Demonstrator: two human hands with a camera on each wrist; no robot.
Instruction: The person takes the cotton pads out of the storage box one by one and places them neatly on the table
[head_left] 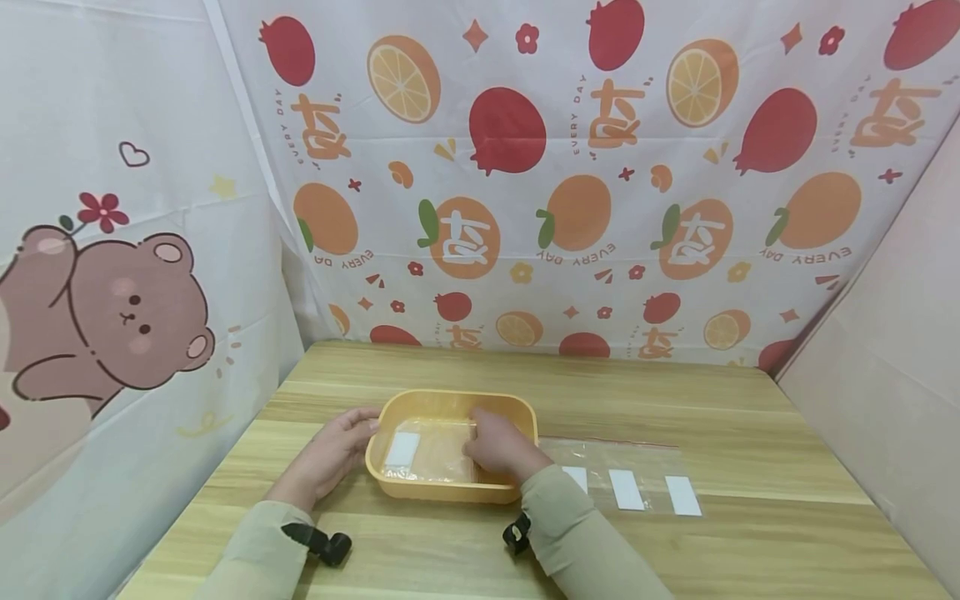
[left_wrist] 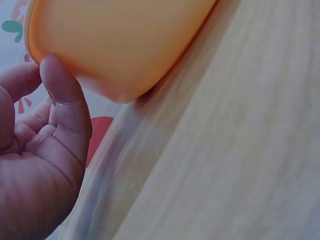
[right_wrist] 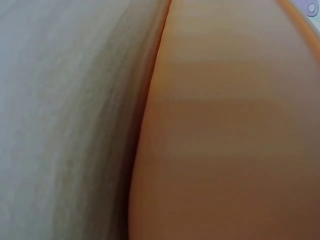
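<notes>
A yellow plastic tub with rounded corners stands on the table. At its left end my left hand holds the rim; in the left wrist view the thumb and forefinger pinch the tub's corner. My right hand reaches inside, fingers curled at the right edge of a clear zip-lock bag with a white label, which it appears to pinch. The fingertips are partly hidden. The right wrist view shows only the tub's outer wall and the tabletop, no hand.
To the right of the tub, overlapping clear zip-lock bags with a red seal line and white labels lie flat, partly behind the right forearm. The wood-grain table meets printed cloth walls at the back and sides.
</notes>
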